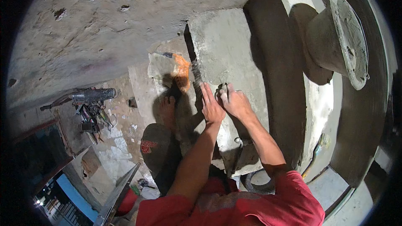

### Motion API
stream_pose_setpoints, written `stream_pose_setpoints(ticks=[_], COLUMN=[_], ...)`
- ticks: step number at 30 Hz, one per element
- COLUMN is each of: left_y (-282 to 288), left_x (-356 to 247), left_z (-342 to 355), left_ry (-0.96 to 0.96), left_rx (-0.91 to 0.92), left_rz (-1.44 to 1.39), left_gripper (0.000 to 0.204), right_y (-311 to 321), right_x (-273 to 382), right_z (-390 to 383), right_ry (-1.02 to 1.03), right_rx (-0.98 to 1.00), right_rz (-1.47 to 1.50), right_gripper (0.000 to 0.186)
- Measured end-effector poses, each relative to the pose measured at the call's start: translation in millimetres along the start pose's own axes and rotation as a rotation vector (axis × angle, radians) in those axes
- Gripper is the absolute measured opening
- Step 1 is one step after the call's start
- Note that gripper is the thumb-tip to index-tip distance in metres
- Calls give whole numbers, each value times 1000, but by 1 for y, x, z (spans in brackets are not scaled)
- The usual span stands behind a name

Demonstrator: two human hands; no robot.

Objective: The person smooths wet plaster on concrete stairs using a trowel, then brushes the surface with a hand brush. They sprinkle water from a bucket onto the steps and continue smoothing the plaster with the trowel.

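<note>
My left hand [212, 106] lies with its fingers stretched out along the edge of a grey cement-coated step [230, 46]. Close beside it, my right hand [235, 101] is closed, fingers bent down against the step's top; a small dark thing shows at its fingertips, too little of it to name. Fresh-looking grey cement covers the surface around both hands. Lower on the same step, near my body, rests a thin dark tool with a shiny rounded metal part [238, 141].
A cement-crusted bucket [328, 37] lies tipped on the higher step [318, 113] at right. An orange object with a dark end [181, 73] lies left of my hands, near my bare foot [168, 111]. Further left are a black cylinder [94, 94] and piled odds and ends [93, 119].
</note>
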State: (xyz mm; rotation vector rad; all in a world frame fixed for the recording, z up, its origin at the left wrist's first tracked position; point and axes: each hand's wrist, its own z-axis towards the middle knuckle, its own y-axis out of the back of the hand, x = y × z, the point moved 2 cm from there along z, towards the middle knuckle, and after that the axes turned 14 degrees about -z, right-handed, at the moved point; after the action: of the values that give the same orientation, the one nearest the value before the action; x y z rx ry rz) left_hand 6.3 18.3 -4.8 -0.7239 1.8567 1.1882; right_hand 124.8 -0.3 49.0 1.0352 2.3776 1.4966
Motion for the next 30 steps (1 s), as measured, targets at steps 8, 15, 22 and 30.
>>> stream_pose_setpoints(ticks=[8,15,22,30], left_y=[-11,-8,-4,-3], left_x=[3,3,1,3], left_z=[-4,-2,-1,2], left_ry=[-66,-21,55,25], left_rx=[-72,-82,-60,-73], left_rz=[-15,-31,-14,-40], left_gripper=[70,71,73,74], right_y=[12,20,11,-46], right_x=[-19,-39,-48,-64], right_z=[-11,-3,-24,-69], right_ry=[-23,-90,-125,-26], right_rx=[-12,-59,-145,-233], right_rz=[-15,79,122,292], right_gripper=[50,50,49,39])
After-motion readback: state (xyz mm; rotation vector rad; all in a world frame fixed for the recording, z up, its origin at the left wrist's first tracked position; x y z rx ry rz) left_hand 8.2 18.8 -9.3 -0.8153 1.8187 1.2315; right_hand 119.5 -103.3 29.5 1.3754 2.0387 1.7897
